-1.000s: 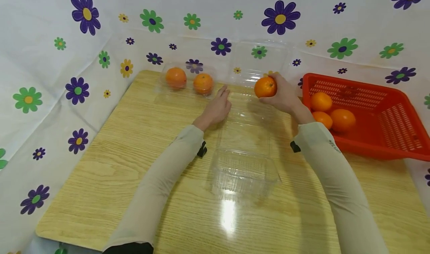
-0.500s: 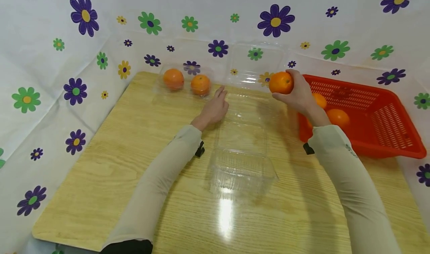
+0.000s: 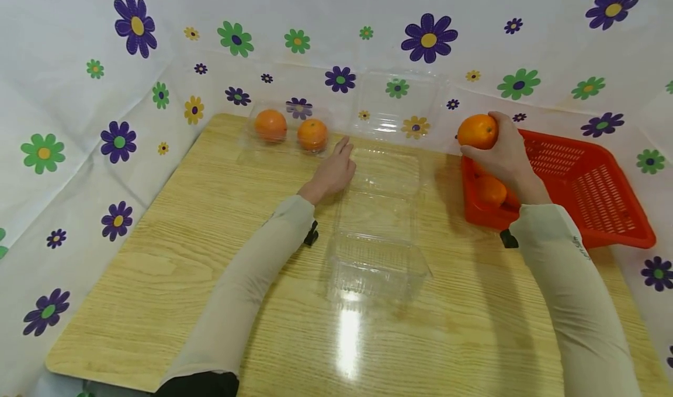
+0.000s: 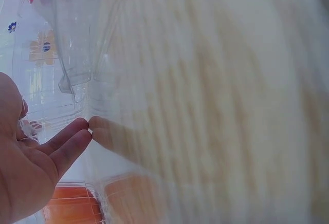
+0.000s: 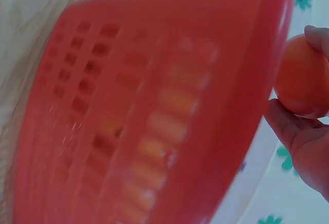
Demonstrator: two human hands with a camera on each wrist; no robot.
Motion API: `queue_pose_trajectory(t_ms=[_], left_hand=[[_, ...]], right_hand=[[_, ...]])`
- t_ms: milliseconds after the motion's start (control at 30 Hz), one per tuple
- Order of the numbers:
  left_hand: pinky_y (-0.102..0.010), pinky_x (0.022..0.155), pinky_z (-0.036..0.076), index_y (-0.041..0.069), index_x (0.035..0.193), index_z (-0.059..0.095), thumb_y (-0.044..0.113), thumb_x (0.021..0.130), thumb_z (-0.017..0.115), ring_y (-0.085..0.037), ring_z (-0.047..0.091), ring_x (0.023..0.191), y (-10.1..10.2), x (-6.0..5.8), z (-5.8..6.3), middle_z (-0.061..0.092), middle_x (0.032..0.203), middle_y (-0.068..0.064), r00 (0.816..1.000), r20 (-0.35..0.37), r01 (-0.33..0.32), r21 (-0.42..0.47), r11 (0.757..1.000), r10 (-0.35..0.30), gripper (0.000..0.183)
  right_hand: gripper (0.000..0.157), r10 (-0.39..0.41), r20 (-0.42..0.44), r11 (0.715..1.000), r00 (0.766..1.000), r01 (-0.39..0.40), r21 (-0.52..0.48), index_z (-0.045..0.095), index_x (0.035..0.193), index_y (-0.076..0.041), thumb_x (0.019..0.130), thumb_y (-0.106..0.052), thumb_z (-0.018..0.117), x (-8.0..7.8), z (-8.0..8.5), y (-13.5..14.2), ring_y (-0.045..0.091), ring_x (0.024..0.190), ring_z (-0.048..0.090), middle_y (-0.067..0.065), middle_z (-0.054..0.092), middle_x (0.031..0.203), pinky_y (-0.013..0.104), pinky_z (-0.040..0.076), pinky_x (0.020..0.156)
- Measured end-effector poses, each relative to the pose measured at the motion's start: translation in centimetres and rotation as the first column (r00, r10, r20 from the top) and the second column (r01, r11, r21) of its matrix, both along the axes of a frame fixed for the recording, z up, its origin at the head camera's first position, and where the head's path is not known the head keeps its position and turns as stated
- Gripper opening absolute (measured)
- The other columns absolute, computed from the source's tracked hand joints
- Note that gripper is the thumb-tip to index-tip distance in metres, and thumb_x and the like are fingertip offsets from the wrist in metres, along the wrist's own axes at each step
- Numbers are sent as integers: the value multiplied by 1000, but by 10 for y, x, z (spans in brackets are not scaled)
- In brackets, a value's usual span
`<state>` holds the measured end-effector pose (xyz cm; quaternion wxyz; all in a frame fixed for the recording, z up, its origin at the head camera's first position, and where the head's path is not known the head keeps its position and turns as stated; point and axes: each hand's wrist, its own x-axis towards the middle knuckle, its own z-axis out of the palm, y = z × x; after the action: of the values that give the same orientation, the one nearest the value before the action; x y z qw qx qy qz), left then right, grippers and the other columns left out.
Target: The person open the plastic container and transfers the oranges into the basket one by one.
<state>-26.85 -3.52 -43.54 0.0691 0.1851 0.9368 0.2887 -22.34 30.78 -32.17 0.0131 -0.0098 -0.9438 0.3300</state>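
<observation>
In the head view my right hand grips an orange above the near left corner of a red basket. The right wrist view shows the orange held between fingers and thumb, just past the basket's rim. My left hand lies at the left edge of a clear plastic clamshell box, whose lid stands raised against the cloth behind. In the left wrist view two fingers of the left hand stretch straight, fingertips down at the table surface.
Back left, a clear box holds two oranges. Another clear clamshell lies nearer me on the wooden table. More oranges sit in the basket, partly behind my right hand. Flowered cloth rises behind the table.
My right hand has carried the orange rightward, from over the clear clamshell to over the basket's left end. The left hand stays at the clamshell's edge.
</observation>
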Motion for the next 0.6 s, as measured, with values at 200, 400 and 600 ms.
queue_pose_trajectory(t_ms=[200, 400, 600], left_hand=[[-43, 105, 36, 0, 148, 22, 20, 100, 30, -33, 37, 133, 0, 1, -1, 5, 159, -8, 1000, 6, -2, -2, 1000, 2, 53], [-43, 99, 42, 1, 149, 22, 21, 100, 30, -34, 43, 128, 0, 2, -2, 5, 159, -9, 1000, 12, -5, -18, 1000, 5, 53], [-44, 102, 39, 1, 148, 23, 21, 100, 30, -34, 41, 130, 2, 4, -3, 5, 159, -10, 1000, 7, 8, -28, 1000, -8, 53]], right_hand=[[91, -82, 12, 997, 997, 82, -12, 7, 151, -13, 86, -41, 64, 13, -8, 34, 39, 123, 36, 20, 29, 145, 57, 35, 102], [93, -182, 44, 982, 982, 184, -48, 7, 152, -17, 85, -49, 63, 33, -23, 66, 39, 125, 34, 18, 28, 148, 58, 33, 103], [100, -274, 121, 958, 954, 283, -57, 3, 152, -16, 82, -56, 62, 53, -38, 96, 44, 127, 32, 21, 22, 151, 62, 32, 101]])
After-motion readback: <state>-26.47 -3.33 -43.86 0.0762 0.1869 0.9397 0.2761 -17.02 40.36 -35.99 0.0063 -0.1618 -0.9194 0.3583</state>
